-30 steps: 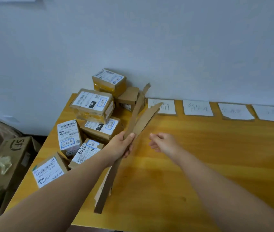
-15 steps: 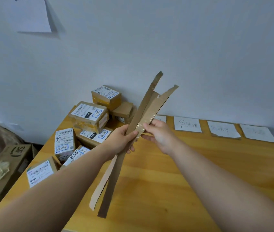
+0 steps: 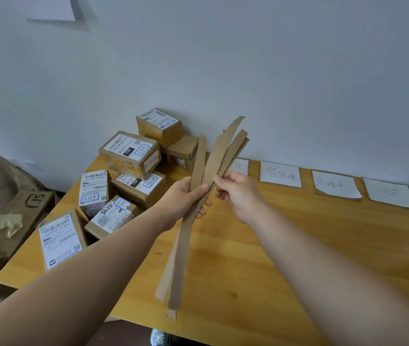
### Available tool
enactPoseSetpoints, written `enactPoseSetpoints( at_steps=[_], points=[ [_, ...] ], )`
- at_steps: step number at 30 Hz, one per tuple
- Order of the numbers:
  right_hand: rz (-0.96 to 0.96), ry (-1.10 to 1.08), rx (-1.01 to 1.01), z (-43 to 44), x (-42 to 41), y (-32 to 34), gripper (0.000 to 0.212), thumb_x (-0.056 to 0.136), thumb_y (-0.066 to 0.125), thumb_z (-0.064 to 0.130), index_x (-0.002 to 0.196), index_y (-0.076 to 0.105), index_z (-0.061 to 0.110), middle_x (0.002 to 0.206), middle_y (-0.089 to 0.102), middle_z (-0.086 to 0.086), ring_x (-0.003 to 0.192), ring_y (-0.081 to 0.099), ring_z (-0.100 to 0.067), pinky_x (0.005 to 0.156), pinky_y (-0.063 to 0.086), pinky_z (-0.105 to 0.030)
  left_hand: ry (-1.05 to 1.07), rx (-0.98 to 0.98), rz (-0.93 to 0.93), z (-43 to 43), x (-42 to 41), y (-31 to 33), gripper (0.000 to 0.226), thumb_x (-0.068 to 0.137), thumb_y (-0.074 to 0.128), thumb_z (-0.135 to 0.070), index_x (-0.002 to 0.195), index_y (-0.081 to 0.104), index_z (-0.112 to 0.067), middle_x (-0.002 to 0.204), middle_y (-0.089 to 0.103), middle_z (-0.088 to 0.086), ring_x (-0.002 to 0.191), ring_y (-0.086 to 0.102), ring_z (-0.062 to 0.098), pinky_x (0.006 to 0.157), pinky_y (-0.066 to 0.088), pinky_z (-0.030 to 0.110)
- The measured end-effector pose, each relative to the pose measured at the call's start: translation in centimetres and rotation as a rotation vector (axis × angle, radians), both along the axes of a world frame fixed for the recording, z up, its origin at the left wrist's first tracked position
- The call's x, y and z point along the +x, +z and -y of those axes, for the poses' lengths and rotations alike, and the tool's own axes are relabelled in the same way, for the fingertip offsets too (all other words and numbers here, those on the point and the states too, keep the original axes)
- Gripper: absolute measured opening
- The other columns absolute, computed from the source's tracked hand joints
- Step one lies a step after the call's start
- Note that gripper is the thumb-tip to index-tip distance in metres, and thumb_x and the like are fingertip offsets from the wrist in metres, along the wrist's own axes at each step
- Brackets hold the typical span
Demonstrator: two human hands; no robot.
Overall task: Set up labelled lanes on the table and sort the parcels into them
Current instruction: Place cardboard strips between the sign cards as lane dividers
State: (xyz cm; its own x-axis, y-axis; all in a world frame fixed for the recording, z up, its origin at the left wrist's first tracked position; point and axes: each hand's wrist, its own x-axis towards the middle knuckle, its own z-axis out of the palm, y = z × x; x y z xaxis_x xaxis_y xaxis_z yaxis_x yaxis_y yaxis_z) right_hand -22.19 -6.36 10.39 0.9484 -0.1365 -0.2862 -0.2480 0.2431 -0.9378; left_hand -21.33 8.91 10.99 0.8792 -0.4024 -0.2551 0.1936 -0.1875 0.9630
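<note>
Above the wooden table (image 3: 286, 258), my left hand (image 3: 186, 199) grips a bundle of long brown cardboard strips (image 3: 183, 258) near their middle. The strips fan out upward toward the wall. My right hand (image 3: 238, 193) pinches the rightmost strips just beside the left hand. Several brown parcels (image 3: 131, 156) with white shipping labels lie heaped on the table's left end. Along the far edge by the wall lie white handwritten label sheets (image 3: 281, 174); the leftmost one is partly hidden behind the strips.
A large brown carton (image 3: 27, 206) with crumpled packing material stands on the floor left of the table. A white sheet (image 3: 48, 7) hangs on the wall at upper left. The wall runs right behind the table's far edge.
Both hands have lifted the strips off the table, and my right hand has come in and taken hold of the rightmost strips. The fan has narrowed since half a second ago.
</note>
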Motion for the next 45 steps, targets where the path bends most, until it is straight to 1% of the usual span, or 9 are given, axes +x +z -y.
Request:
enactPoseSetpoints(
  at_steps=[8, 11, 15, 18, 21, 27, 33, 39, 45],
  points=[
    [-0.023, -0.090, -0.124, -1.8, 0.9, -1.0, 0.012, 0.085, 0.072, 0.012, 0.082, 0.063, 0.005, 0.070, 0.060, -0.004, 0.061, 0.054, -0.013, 0.058, 0.049, -0.022, 0.074, -0.056, -0.083, -1.3, 1.0, -1.3, 0.011, 0.091, 0.062, -0.014, 0.102, 0.060, -0.010, 0.083, 0.072, 0.011, 0.063, 0.068, 0.016, 0.058, 0.057, 0.023],
    [-0.015, -0.019, -0.104, -2.6, 1.5, -1.3, 0.007, 0.088, 0.068, 0.013, 0.088, 0.067, 0.006, 0.081, 0.068, -0.004, 0.076, 0.063, -0.017, 0.073, 0.055, -0.030, 0.080, -0.097, -0.101, -2.5, 2.1, -1.8, 0.011, 0.092, 0.061, -0.012, 0.103, 0.063, -0.009, 0.086, 0.073, 0.012, 0.069, 0.070, 0.017, 0.064, 0.058, 0.025],
    [-0.059, 0.098, -0.225, -4.3, 2.2, -1.9, 0.014, 0.092, 0.063, 0.013, 0.083, 0.065, 0.004, 0.078, 0.067, -0.010, 0.075, 0.065, -0.025, 0.085, 0.056, -0.039, 0.044, -0.077, -0.122, -4.3, 3.6, -2.4, 0.021, 0.093, 0.060, -0.015, 0.109, 0.066, -0.004, 0.092, 0.074, 0.013, 0.078, 0.070, 0.017, 0.069, 0.056, 0.028],
    [-0.062, 0.048, -0.264, -5.3, 2.9, -2.2, 0.019, 0.095, 0.060, 0.014, 0.086, 0.063, -0.003, 0.092, 0.071, -0.015, 0.085, 0.070, -0.026, 0.078, 0.059, -0.033, 0.064, -0.038, -0.114, -5.4, 4.6, -2.8, 0.012, 0.094, 0.058, -0.014, 0.100, 0.065, -0.006, 0.084, 0.073, 0.008, 0.074, 0.067, 0.016, 0.070, 0.058, 0.028],
    [-0.058, 0.008, -0.249, -5.6, 3.6, -2.3, 0.020, 0.098, 0.055, 0.014, 0.078, 0.059, 0.011, 0.084, 0.071, -0.008, 0.076, 0.070, -0.018, 0.067, 0.059, -0.026, 0.124, -0.051, -0.139, -6.9, 5.5, -3.2, 0.013, 0.097, 0.054, -0.012, 0.106, 0.059, -0.004, 0.093, 0.073, 0.013, 0.078, 0.071, 0.018, 0.074, 0.058, 0.030],
    [-0.133, -0.050, -0.276, -5.1, 4.3, -3.8, 0.013, 0.098, 0.055, 0.015, 0.088, 0.061, 0.009, 0.085, 0.069, -0.008, 0.065, 0.066, -0.017, 0.054, 0.058, -0.024, 0.230, -0.029, -0.147, -10.1, 6.9, -4.3, 0.018, 0.099, 0.050, -0.017, 0.112, 0.050, -0.005, 0.080, 0.067, 0.007, 0.057, 0.063, 0.013, 0.057, 0.057, 0.026],
    [-0.216, -0.079, -0.376, -6.3, 5.4, -5.9, 0.022, 0.094, 0.062, 0.024, 0.101, 0.065, 0.004, 0.089, 0.067, -0.010, 0.062, 0.061, -0.014, 0.051, 0.053, -0.022, 0.184, 0.030, -0.154, -10.7, 7.6, -5.8, 0.018, 0.102, 0.042, -0.018, 0.115, 0.047, -0.006, 0.088, 0.065, 0.009, 0.067, 0.060, 0.017, 0.068, 0.055, 0.031],
    [-0.341, -0.042, -0.414, -7.4, 6.1, -9.1, 0.015, 0.096, 0.057, 0.011, 0.081, 0.058, 0.011, 0.081, 0.059, -0.004, 0.061, 0.058, -0.015, 0.063, 0.056, -0.032, 0.122, 0.058, -0.155, -10.2, 8.3, -7.5, 0.014, 0.103, 0.039, -0.018, 0.112, 0.047, -0.012, 0.094, 0.064, 0.008, 0.074, 0.061, 0.016, 0.071, 0.054, 0.029],
    [-0.437, -0.057, -0.414, -7.1, 7.5, -11.3, 0.021, 0.095, 0.054, 0.003, 0.077, 0.054, 0.014, 0.086, 0.059, -0.007, 0.069, 0.059, -0.018, 0.057, 0.053, -0.026, 0.129, 0.112, -0.154, -9.9, 9.4, -8.7, 0.019, 0.102, 0.040, -0.018, 0.116, 0.047, -0.008, 0.094, 0.065, 0.008, 0.073, 0.061, 0.015, 0.068, 0.052, 0.026]
  ],
)
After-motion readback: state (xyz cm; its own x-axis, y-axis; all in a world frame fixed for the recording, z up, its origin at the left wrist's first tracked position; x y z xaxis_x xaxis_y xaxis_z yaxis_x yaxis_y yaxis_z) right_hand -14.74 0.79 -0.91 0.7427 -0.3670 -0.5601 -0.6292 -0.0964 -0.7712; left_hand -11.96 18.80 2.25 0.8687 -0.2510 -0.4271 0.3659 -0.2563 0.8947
